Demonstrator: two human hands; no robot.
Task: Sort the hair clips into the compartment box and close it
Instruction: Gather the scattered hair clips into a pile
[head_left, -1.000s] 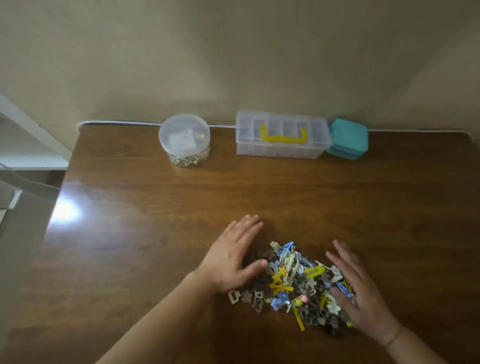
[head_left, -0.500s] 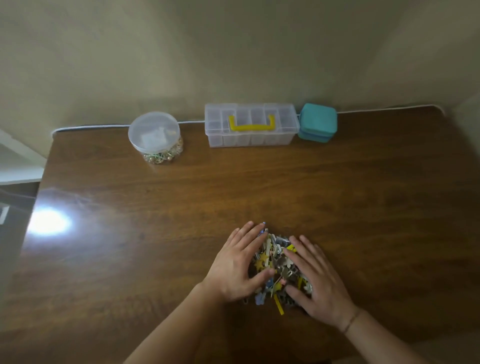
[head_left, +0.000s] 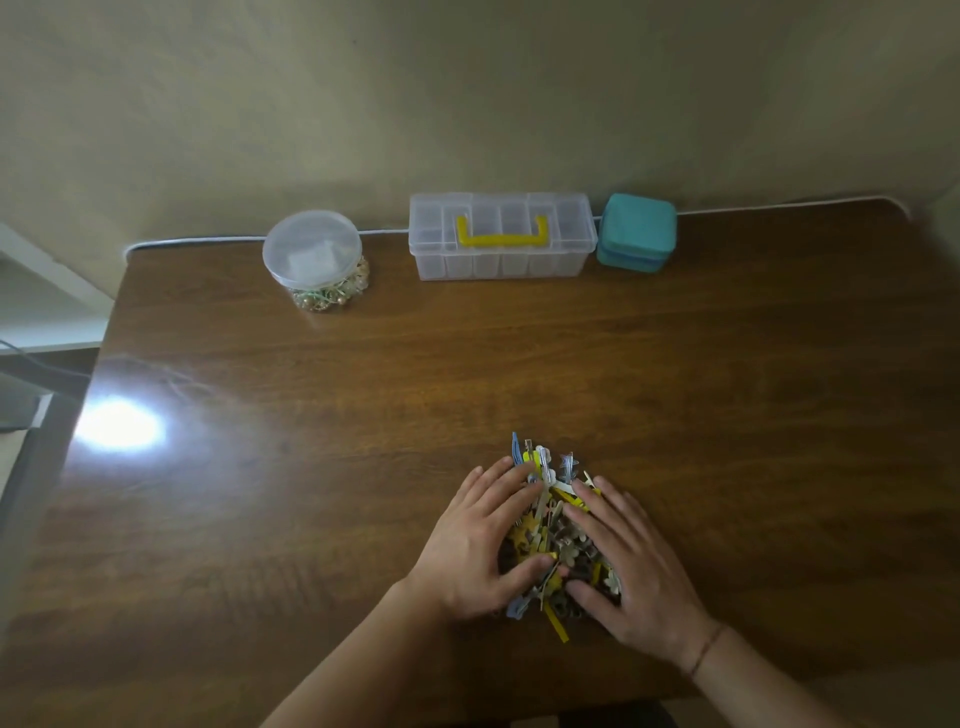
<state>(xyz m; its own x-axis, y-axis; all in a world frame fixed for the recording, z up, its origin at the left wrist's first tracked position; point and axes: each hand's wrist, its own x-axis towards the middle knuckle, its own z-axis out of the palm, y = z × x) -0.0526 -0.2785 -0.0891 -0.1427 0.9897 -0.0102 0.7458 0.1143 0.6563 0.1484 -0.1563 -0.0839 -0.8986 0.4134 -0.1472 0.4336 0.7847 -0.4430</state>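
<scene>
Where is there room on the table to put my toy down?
Bare wood fills the middle, between the compartment box and the clip pile. Both sides of the pile are bare too. It is crowded along the wall: round tub, box, teal case.

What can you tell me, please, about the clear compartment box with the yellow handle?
The compartment box is a long case of clear plastic with a yellow handle lying flat on its lid. Dividers show through the walls and the visible cells look empty. Its lid is shut. It stands at the table's far edge, against the teal case; neither hand touches it.
</scene>
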